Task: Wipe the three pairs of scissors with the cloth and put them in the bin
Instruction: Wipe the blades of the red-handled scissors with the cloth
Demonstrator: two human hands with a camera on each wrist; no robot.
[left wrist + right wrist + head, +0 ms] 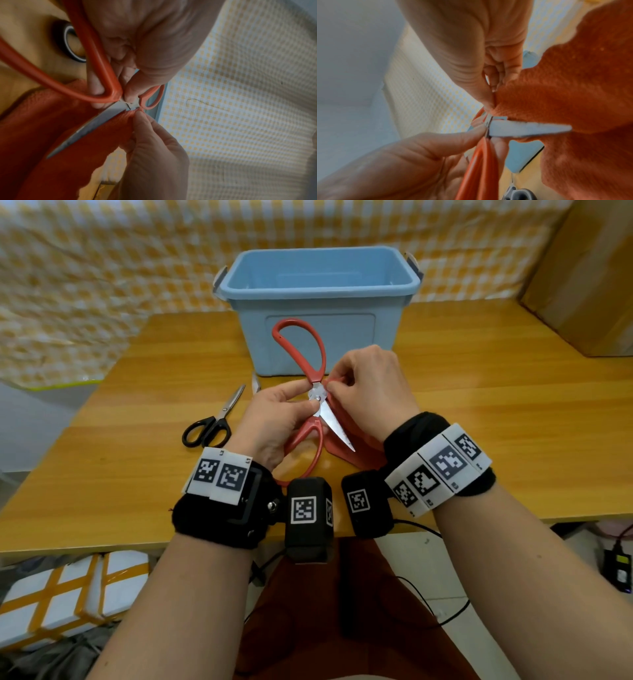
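My left hand (310,396) pinches the red-handled scissors (322,350) at the pivot, above the table in front of the blue bin (308,290). One handle loop points at the bin, and the shut blades (337,426) point back at me. My right hand (330,386) pinches the red cloth (346,455) against the pivot; the rest of the cloth hangs under the blades. The wrist views show the blade (96,121) (522,128) lying on the cloth (42,128) (573,94). Black-handled scissors (212,422) lie shut on the table to the left. A pale tip (256,381) pokes out behind my left hand.
The wooden table (479,405) carries a cardboard box (589,278) at its back right. A yellow checked sheet (102,285) hangs behind the bin. White boxes with yellow tape (68,594) sit on the floor at the left, and cables (445,611) run under the table's front edge.
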